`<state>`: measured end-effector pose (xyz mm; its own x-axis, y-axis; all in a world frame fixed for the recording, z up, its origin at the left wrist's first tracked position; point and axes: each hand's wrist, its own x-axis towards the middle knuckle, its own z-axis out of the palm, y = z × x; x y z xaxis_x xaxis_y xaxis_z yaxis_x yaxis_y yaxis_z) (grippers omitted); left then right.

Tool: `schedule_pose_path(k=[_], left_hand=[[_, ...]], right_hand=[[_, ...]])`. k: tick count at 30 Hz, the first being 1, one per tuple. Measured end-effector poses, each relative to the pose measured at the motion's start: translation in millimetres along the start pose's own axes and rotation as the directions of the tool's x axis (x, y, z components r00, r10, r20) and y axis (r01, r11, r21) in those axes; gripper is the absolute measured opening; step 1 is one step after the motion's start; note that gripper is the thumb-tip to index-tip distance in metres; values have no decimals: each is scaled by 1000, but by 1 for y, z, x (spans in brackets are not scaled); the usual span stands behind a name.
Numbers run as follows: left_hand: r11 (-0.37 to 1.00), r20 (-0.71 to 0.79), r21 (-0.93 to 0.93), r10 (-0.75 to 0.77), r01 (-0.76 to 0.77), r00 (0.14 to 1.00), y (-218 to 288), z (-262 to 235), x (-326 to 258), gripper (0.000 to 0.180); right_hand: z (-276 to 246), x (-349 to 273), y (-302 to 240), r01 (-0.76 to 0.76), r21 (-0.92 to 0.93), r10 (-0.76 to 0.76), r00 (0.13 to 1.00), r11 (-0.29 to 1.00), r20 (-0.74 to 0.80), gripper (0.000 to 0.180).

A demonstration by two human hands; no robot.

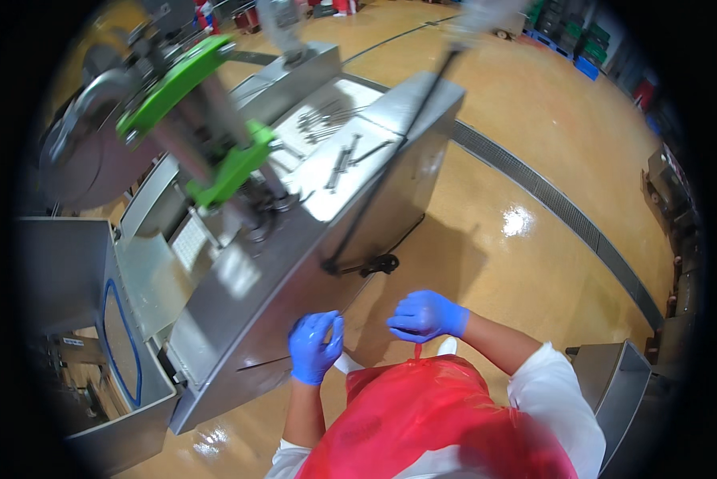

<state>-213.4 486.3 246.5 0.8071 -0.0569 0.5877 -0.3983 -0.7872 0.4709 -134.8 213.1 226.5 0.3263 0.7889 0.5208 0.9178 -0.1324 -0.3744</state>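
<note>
- At far left, around nine o'clock in my view, sat a grey bin (135,415) with a blue cord looped on its wall, well apart from both hands.
- The steel machine (294,239) filled ten to twelve o'clock, its long body running from seven o'clock up toward one; green guards (175,88) sat on its upper left, and loose metal parts (334,152) lay on its flat top.
- My left hand (314,345), blue-gloved, hung just beside the machine's near side panel at about six o'clock, fingers loosely spread and curled, gripping nothing I could see.
- Between the hands, a thin red apron tie (417,351) rose from the red apron (422,415), its long axis pointing straight up at twelve o'clock toward the right fingers.
- My right hand (424,315), also gloved, was directly above that tie, fingers curled in and pinched shut; whether they truly held the tie's tip I could not tell, but this hand was plainly the nearer one.
- At three o'clock a floor drain (550,199) crossed the yellow floor.
</note>
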Motion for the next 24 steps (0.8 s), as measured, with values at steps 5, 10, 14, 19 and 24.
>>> schedule_pose_path(k=[5,10,14,19,24], left_hand=[[990,358,-15,135,-139,924,101,124,38,8],[976,364,45,181,-211,914,144,189,91,9],[983,274,106,118,-152,954,144,209,133,12],[994,165,107,14,-32,986,133,251,193,14],[1000,-33,9,20,-20,999,118,327,294,16]], right_hand=[[-69,-183,2,-440,-65,423,888,896,-179,11],[-109,-264,21,-545,131,560,793,828,-241,11],[-136,-272,72,-547,90,551,803,833,-228,8],[-165,-261,149,-542,109,549,787,833,-283,8],[-213,-272,232,-637,82,638,741,767,-209,10]])
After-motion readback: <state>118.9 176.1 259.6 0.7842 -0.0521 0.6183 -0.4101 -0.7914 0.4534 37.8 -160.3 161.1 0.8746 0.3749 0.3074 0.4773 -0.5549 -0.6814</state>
